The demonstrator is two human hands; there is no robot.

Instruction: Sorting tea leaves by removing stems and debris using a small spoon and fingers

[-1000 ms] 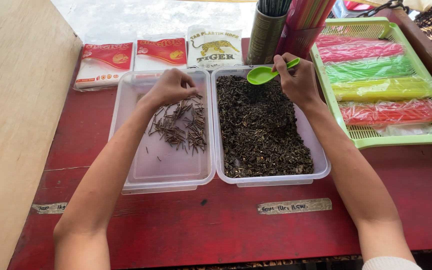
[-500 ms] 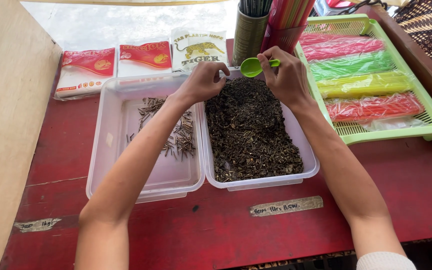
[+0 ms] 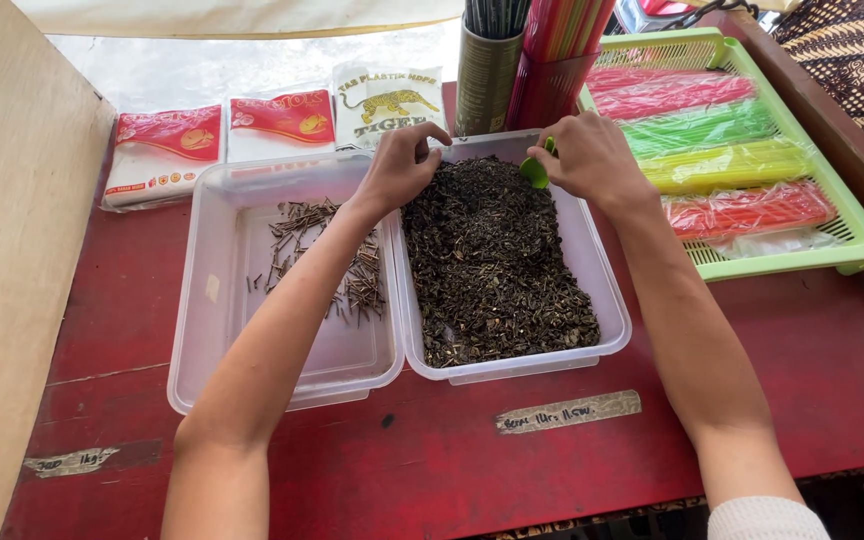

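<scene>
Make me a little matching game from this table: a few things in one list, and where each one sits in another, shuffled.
Things:
1. green spoon
2. small pile of brown sticks
3. dark dried leaves
4. bundles of coloured straws

Places:
A. left clear tub
B. green tray
C. right hand
D. right clear tub

Pairs: 1-C, 2-A, 3-D, 4-B

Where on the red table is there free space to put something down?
Free: the red table strip in front of both clear tubs, apart from two tape labels, and the near half of the left tub. Crowded: the far edge, with packets, cups and green tray.
</scene>
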